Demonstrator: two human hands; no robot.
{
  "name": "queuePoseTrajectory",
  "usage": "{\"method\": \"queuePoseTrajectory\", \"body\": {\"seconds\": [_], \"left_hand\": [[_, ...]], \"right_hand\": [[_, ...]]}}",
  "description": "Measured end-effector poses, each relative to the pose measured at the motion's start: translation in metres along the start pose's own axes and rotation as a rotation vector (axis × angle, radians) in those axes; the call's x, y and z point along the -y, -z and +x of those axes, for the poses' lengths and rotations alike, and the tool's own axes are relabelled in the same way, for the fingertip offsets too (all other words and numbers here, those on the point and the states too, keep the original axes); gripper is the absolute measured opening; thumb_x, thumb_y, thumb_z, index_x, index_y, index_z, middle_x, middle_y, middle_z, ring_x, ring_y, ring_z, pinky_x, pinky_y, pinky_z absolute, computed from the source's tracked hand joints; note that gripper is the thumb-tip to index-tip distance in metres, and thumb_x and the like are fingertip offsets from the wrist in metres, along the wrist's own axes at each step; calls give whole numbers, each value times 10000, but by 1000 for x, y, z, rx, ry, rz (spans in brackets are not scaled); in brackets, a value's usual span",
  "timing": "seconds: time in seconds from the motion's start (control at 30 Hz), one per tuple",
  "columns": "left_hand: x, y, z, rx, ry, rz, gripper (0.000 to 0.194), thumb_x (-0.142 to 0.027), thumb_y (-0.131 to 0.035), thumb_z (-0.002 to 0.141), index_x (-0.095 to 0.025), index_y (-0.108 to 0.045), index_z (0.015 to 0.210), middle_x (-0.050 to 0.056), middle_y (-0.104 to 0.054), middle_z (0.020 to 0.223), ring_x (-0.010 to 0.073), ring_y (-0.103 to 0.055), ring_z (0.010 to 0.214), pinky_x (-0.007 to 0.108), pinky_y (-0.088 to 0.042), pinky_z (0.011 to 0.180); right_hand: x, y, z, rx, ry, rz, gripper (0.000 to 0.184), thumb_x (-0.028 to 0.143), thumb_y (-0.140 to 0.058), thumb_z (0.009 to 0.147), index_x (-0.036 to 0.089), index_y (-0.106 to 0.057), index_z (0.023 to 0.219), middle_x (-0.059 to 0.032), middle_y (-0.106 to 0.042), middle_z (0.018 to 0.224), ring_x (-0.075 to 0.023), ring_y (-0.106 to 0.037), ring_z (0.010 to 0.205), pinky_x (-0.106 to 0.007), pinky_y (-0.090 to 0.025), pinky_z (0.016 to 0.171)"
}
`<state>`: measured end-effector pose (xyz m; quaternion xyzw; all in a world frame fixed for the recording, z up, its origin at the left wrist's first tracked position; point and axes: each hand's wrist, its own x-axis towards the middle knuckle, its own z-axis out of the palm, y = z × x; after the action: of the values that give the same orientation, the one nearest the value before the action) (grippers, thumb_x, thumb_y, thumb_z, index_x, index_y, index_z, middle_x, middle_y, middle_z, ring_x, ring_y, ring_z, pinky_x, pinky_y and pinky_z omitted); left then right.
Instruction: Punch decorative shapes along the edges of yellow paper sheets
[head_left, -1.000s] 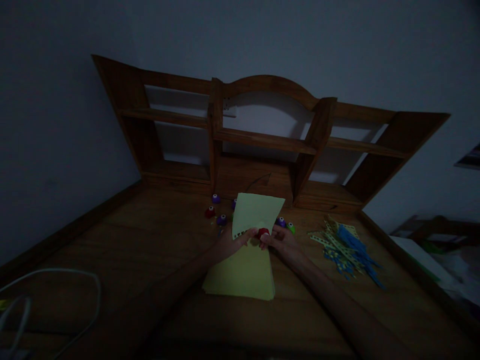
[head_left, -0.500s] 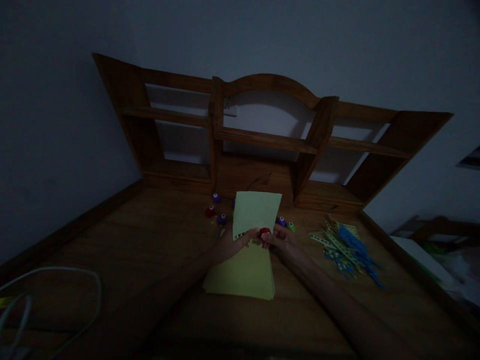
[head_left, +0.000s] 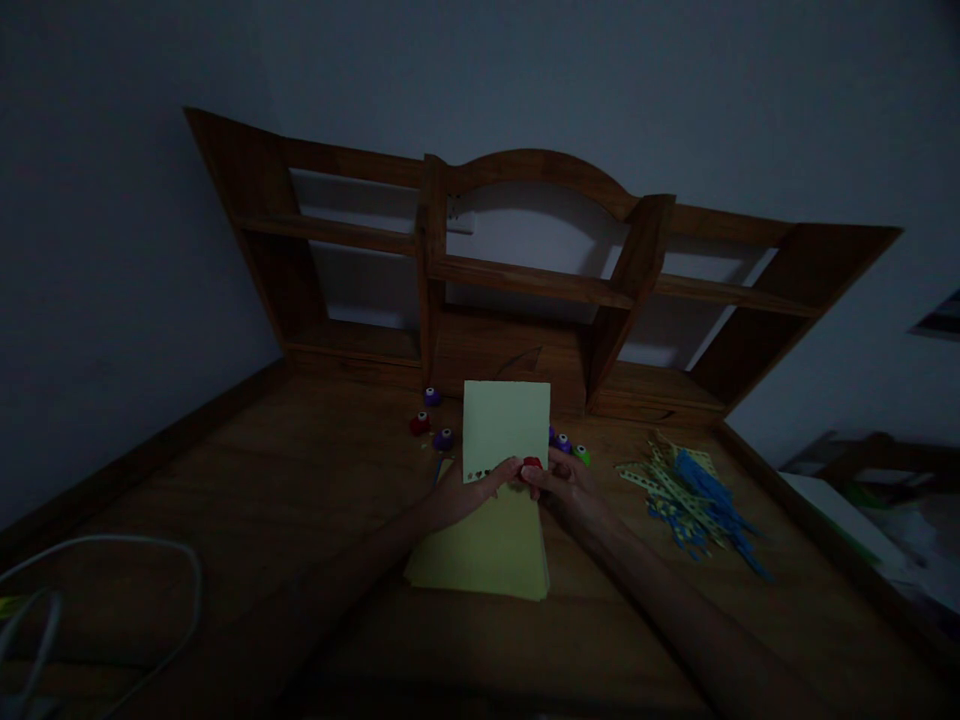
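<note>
A pale yellow sheet of paper [head_left: 506, 425] stands raised, with a row of small punched holes along its lower edge at the left. My left hand [head_left: 463, 494] pinches that edge between thumb and fingers. My right hand [head_left: 568, 488] is closed round a small red craft punch [head_left: 532, 464], which sits at the sheet's lower right corner. How far the paper reaches into the punch is hidden by my fingers. Beneath both hands lies a stack of yellow paper [head_left: 480, 555] on the desk.
Several other craft punches are on the desk, including a red punch [head_left: 420, 424], a purple punch [head_left: 443, 439] and a green punch [head_left: 582, 455]. Punched yellow strips and blue scraps [head_left: 705, 495] lie to the right. A white cable [head_left: 196, 575] curves at left; a wooden shelf [head_left: 525, 278] stands behind.
The raised sheet has shifted a little left and now stands straighter. Both hands keep nearly the same place, with the red punch still in the right one.
</note>
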<state>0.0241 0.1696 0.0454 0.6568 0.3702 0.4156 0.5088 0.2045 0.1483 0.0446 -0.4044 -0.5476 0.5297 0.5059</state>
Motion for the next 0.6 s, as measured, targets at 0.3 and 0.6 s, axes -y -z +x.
{"method": "queuePoseTrajectory", "body": {"seconds": [0.3,0.6], "left_hand": [[9,1,2,-122,18,11,370,-502,-608,788,-151,-642,902,48,-681,781,156,-605,642,259,-494,587],[10,3,5,-226,35,-5,365,-512,-603,786,-166,-591,673,23,-626,639,161,-592,595,278,-482,583]], "right_hand": [[-1,-3,2,-10,-40,-28,419,373,-792,641,197,-675,1004,-43,-716,836,-165,-629,684,-296,-494,647],[-1,-3,0,41,-76,10,340,318,-819,621,162,-691,895,-34,-712,776,-134,-623,640,-267,-491,627]]}}
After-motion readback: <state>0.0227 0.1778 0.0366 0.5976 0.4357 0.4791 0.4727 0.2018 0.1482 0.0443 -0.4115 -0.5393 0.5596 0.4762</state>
